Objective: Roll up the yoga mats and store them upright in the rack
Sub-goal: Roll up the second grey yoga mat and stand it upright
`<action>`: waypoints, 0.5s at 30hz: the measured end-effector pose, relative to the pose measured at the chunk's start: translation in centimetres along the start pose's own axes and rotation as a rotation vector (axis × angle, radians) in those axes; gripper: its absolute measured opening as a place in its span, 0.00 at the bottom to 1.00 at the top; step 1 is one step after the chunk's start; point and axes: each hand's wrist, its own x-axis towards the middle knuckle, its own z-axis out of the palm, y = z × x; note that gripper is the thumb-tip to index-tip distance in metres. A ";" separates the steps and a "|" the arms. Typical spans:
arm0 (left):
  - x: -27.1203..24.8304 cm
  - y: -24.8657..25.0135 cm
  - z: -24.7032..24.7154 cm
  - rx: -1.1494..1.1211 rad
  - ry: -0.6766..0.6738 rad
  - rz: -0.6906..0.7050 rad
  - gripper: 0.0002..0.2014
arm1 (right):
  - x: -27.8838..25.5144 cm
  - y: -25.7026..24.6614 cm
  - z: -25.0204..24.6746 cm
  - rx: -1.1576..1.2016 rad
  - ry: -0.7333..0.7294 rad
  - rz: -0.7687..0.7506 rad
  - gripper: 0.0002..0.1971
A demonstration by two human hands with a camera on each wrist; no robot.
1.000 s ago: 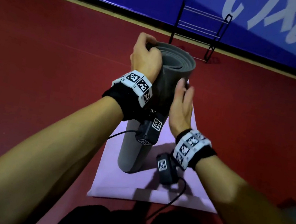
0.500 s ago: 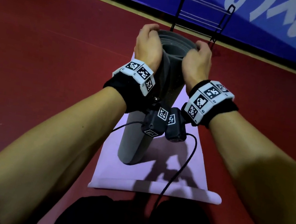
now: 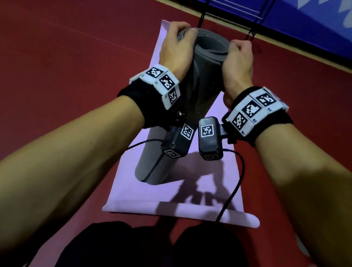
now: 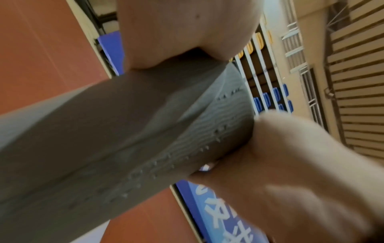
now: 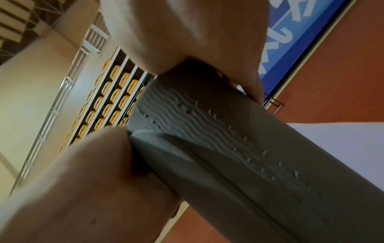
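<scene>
On the red floor point(image 3: 43, 67), before the rack point(image 3: 237, 7), an upright rolled grey mat point(image 3: 197, 86) is clasped at its top by the left hand point(image 3: 176, 48) and right hand point(image 3: 238, 62).

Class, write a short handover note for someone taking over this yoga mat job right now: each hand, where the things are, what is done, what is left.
Left hand and right hand both grip the top of the rolled grey mat. It stands on end on the purple mat, which lies flat on the red floor. The black wire rack stands beyond, by the blue wall.
Done: grey mat rolled.
Left: rack it upright, then roll and rack the purple mat.
</scene>
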 end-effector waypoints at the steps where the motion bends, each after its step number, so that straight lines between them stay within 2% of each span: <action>1: 0.3 -0.1 -0.2 0.004 0.001 0.014 0.11 | 0.1 0.2 0.2 0.052 -0.016 0.008 0.11; 5: 1.2 -0.5 -0.7 0.047 0.061 0.061 0.07 | 0.0 1.3 0.8 0.302 -0.102 0.053 0.15; 6: 1.2 -0.8 -0.7 0.054 0.077 0.070 0.07 | -0.1 1.6 1.1 0.319 -0.110 0.069 0.20; 9: 1.5 -1.1 -0.8 0.070 0.121 0.092 0.07 | 1.1 2.9 2.2 0.329 -0.106 0.103 0.42; 10: 1.5 -1.1 -0.9 0.072 0.136 0.091 0.07 | 2.1 3.6 2.5 0.333 -0.103 0.081 0.43; 13: 1.3 -1.2 -1.1 0.050 0.141 0.102 0.07 | 2.0 3.1 2.5 0.291 -0.102 0.029 0.28; 15: 1.1 -1.4 -1.2 0.036 0.104 0.102 0.06 | 1.8 2.9 2.2 0.276 -0.120 0.029 0.29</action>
